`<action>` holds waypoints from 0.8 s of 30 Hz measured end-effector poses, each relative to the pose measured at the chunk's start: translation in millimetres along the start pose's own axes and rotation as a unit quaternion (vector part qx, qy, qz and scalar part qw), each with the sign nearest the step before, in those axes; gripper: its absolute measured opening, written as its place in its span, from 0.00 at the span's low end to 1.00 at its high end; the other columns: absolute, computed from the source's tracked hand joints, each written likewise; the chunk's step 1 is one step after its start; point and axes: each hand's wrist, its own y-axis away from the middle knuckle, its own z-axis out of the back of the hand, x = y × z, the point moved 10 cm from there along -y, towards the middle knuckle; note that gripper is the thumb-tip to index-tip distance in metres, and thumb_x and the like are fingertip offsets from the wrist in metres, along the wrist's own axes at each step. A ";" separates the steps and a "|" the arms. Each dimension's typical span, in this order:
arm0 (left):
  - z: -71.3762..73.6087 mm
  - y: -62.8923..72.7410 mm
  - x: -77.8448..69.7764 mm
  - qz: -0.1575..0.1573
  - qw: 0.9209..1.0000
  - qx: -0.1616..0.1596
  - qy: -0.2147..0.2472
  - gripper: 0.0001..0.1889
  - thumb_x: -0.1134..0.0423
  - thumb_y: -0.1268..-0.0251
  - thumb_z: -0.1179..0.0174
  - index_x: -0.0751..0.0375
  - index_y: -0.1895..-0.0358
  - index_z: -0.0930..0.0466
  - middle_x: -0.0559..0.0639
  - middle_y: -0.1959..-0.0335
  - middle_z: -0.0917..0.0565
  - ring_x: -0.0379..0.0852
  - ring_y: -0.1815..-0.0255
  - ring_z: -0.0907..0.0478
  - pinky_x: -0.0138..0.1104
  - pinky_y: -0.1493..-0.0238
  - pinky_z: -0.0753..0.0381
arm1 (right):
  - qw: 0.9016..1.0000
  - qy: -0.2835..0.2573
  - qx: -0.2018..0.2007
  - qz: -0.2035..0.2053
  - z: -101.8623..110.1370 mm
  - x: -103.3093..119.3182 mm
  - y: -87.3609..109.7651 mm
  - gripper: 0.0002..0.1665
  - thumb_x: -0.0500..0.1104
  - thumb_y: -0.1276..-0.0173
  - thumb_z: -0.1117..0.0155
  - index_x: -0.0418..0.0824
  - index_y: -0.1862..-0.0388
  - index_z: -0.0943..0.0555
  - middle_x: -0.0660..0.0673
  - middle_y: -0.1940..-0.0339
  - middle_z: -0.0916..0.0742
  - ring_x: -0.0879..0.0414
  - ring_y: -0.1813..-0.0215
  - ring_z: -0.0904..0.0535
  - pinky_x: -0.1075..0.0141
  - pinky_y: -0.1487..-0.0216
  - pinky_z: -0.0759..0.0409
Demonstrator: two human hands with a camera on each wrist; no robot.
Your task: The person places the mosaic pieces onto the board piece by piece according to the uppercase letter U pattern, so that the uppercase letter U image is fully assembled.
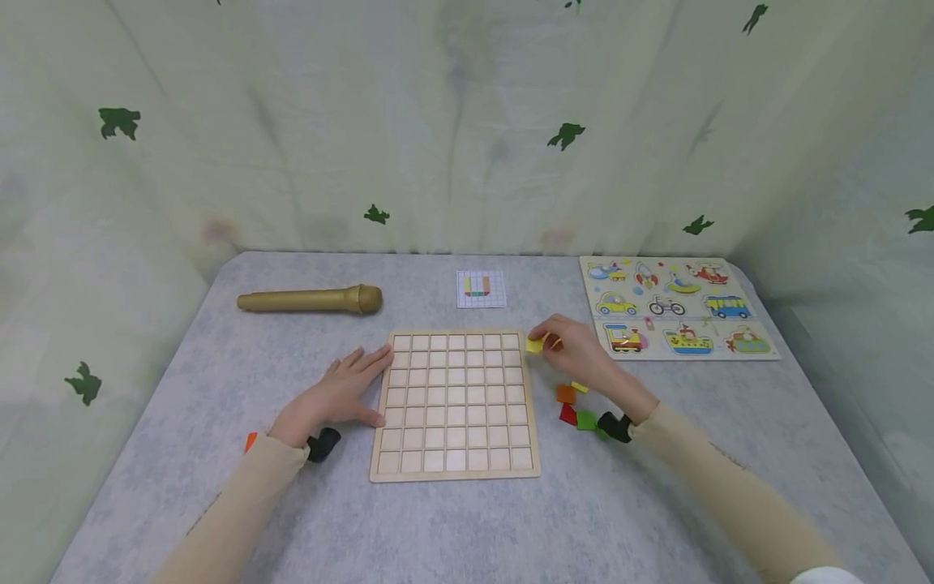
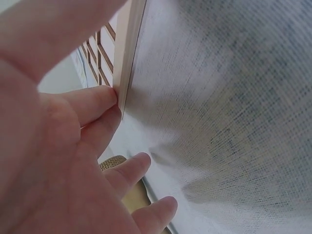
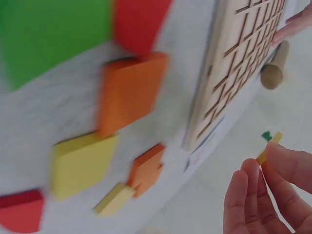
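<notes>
Pinching yellow tile (image 1: 535,345) in right hand (image 1: 576,350) fingertips, just off grid board (image 1: 456,401) upper-right corner. Left hand (image 1: 337,395) flat, fingers straight, pressing board's left edge. Loose tiles (image 1: 576,405) apparently under right wrist.

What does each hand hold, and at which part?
The right hand pinches a yellow tile by its edges. The left hand holds nothing.

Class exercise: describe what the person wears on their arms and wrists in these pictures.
Both arms wear long beige sleeves: left sleeve, right sleeve. Each wrist carries a small black device: left wrist device, right wrist device. An orange tag shows at the left cuff. Both hands are bare.
</notes>
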 end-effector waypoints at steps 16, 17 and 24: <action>-0.5 -1.8 -1.2 0.010 1.000 0.008 -0.003 0.53 0.51 0.49 0.28 0.67 0.25 0.51 0.61 0.24 0.52 0.71 0.27 0.60 0.66 0.35 0.60 | 0.995 -0.032 0.084 0.044 -80.0 52.1 -61.8 0.13 0.28 0.38 0.37 0.34 0.54 0.18 0.43 0.58 0.18 0.53 0.60 0.22 0.71 0.61 0.23; -0.9 -2.1 -0.8 0.012 1.000 0.010 -0.005 0.53 0.51 0.49 0.28 0.67 0.25 0.51 0.61 0.24 0.52 0.71 0.27 0.60 0.66 0.35 0.60 | 0.995 -0.027 0.089 0.045 -85.5 54.2 -65.0 0.13 0.28 0.38 0.37 0.34 0.54 0.18 0.43 0.58 0.18 0.54 0.60 0.22 0.71 0.61 0.23; -1.6 -3.4 1.5 0.022 1.000 0.011 -0.005 0.53 0.50 0.49 0.28 0.66 0.25 0.51 0.61 0.24 0.52 0.71 0.27 0.60 0.66 0.35 0.61 | 0.992 -0.005 0.124 0.036 -117.9 63.9 -84.2 0.13 0.28 0.38 0.36 0.34 0.54 0.18 0.42 0.58 0.18 0.55 0.62 0.21 0.72 0.62 0.24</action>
